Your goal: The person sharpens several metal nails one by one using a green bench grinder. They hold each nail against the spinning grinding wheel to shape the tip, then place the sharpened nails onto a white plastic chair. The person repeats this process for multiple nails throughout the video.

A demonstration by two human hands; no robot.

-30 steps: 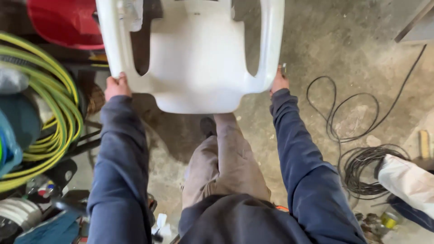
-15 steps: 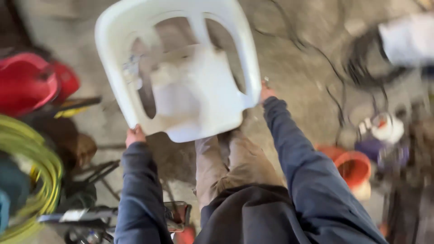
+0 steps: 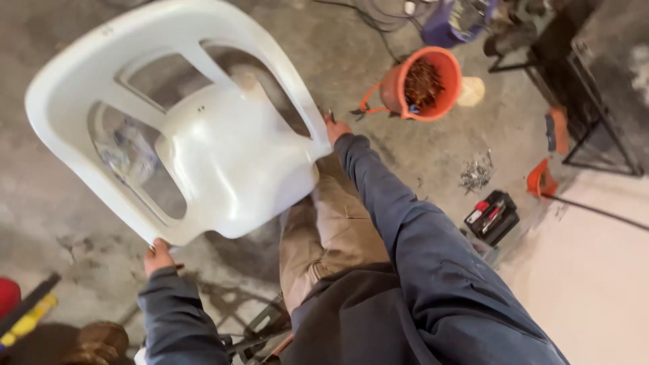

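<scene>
I hold a white plastic chair [image 3: 223, 155] in front of me, lifted off the concrete floor and tilted, its back pointing up and left. My left hand [image 3: 157, 255] grips the seat's front edge at the lower left. My right hand [image 3: 336, 128] grips the opposite edge of the seat at the right. Both arms wear dark blue sleeves. My tan trousers show under the chair.
An orange bucket [image 3: 422, 84] of rusty scraps stands on the floor to the upper right. A black and red case [image 3: 491, 216] lies at right beside a pale panel [image 3: 595, 270]. A dark metal frame [image 3: 595, 81] stands at the far right. A yellow-handled tool [image 3: 23, 321] lies at lower left.
The chair has swung left and tilted as my view turned right. The yellow hose and red object have left the view; the orange bucket now sits upper right.
</scene>
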